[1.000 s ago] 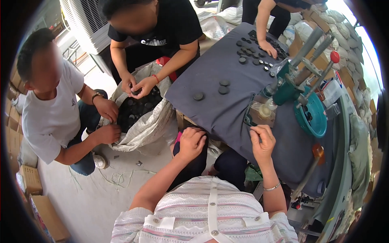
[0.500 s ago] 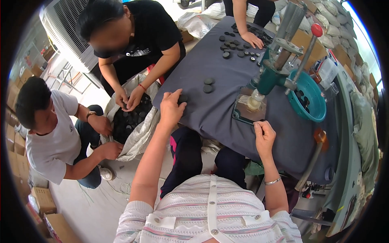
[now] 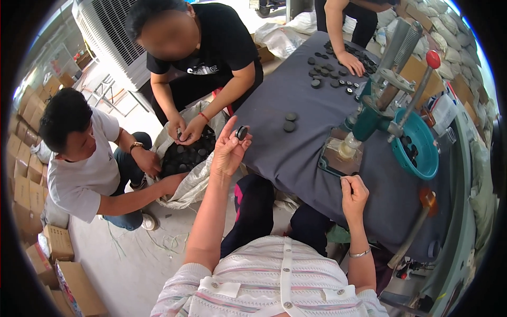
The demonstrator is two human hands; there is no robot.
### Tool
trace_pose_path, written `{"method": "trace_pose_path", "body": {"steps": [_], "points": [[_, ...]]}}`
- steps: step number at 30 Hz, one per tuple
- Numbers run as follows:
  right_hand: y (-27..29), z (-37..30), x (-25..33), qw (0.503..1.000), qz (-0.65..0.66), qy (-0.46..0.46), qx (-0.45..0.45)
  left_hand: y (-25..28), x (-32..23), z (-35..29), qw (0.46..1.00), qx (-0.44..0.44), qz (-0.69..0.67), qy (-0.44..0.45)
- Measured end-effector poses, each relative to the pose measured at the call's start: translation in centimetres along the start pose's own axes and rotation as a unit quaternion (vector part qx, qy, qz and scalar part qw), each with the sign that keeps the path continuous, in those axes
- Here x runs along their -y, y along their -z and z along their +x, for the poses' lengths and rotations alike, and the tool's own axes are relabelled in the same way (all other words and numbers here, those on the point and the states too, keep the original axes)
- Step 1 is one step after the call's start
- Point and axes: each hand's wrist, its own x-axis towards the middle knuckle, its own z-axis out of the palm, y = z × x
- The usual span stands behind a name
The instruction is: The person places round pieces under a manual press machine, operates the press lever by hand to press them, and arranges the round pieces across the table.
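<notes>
Raised over the table's left edge, my left hand [image 3: 227,154] pinches a round black disc [image 3: 241,132], turned on its edge, with the index finger pointing up. My right hand [image 3: 353,196] is closed at the near corner of the press base [image 3: 326,167]; a small dark bit shows at its fingertips, too small to name. Beyond it stands a green hand press [image 3: 369,117] with a red-knobbed lever [image 3: 433,59] and a clear, yellowish piece [image 3: 347,148] under its ram. Two black discs [image 3: 289,126] lie together on the grey cloth between my hands and the far pile.
A teal basket [image 3: 425,170] holding dark pieces stands right of the press. A mallet [image 3: 428,201] lies at the right edge. Two people crouch left around a white sack [image 3: 186,198] of black discs. Another person's hand [image 3: 351,63] rests among discs at the far end.
My left hand has lifted off the cloth with a black disc and turned it on edge. My right hand stays by the press base. The whole view has shifted slightly.
</notes>
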Motion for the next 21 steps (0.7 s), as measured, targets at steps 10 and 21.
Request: {"method": "trace_pose_path", "body": {"steps": [10, 21], "points": [[-0.3, -0.3, 0.1, 1.000, -0.017, 0.001, 0.017, 3.5, -0.4, -0.3, 0.988, -0.075, -0.103, -0.088], [-0.6, -0.2, 0.1, 0.999, -0.036, 0.009, 0.031, 5.5, -0.9, 0.4, 0.980, -0.128, -0.106, -0.105]]}}
